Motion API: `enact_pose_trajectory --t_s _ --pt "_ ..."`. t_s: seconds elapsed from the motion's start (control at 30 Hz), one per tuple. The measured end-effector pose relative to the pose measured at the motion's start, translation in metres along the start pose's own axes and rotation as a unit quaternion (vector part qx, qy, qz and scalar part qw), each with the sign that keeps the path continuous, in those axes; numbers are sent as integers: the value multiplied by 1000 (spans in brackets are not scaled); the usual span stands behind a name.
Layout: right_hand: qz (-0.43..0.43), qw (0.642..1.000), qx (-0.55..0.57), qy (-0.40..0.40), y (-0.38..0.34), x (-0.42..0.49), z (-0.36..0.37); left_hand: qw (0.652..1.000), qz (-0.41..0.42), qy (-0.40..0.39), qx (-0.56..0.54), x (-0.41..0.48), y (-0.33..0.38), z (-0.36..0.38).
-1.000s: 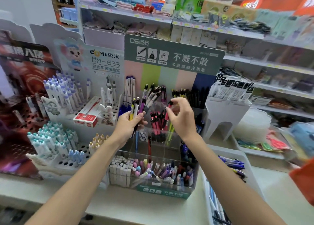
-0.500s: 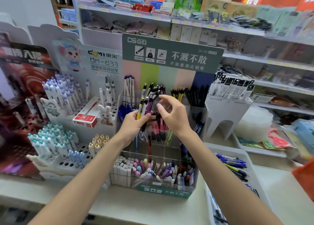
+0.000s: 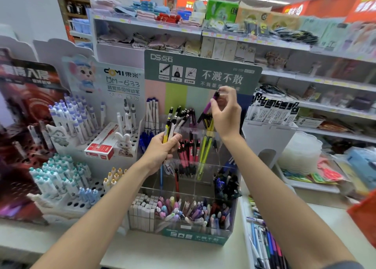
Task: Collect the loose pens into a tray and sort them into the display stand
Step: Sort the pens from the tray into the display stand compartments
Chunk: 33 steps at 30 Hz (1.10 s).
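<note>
A clear tiered display stand [image 3: 227, 234] with a green header holds pens sorted by colour. In front of its upper tiers my left hand [image 3: 160, 150] grips a small bunch of pens [image 3: 169, 129], yellow and white ones showing. My right hand [image 3: 224, 114] is raised above the yellow-pen compartment and pinches a single purple pen [image 3: 208, 107] by its top, tip pointing down-left. A white tray [image 3: 245, 222] with several loose pens lies at the lower right, partly hidden by my right forearm.
A white pegged stand [image 3: 81, 203] with blue and teal pens stands to the left, with a red box [image 3: 101, 148] on it. A white riser [image 3: 268, 138] and shelves of goods sit to the right. An orange object [image 3: 364, 220] is at the right edge.
My right hand took a purple pen from the bunch in my left hand and lifted it up and to the right. The left hand stayed almost still.
</note>
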State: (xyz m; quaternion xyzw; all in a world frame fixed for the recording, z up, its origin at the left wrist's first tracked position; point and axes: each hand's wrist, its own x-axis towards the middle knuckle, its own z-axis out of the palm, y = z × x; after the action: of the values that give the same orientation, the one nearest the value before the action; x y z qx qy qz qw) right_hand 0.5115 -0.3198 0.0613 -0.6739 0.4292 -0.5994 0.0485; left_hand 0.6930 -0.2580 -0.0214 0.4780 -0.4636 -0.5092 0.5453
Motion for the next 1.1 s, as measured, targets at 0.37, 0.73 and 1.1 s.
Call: enact_pose_trajectory --t_s 0.37,0.73,1.1 --pt "-146 961 -188 -144 5 -5 7 998 -2 -27 -56 3 9 2" --pt "61 953 83 -286 -27 -14 27 996 51 -60 -32 5 14 -1" --pt "-51 994 17 -92 -24 5 55 998 22 52 9 2 15 -43"
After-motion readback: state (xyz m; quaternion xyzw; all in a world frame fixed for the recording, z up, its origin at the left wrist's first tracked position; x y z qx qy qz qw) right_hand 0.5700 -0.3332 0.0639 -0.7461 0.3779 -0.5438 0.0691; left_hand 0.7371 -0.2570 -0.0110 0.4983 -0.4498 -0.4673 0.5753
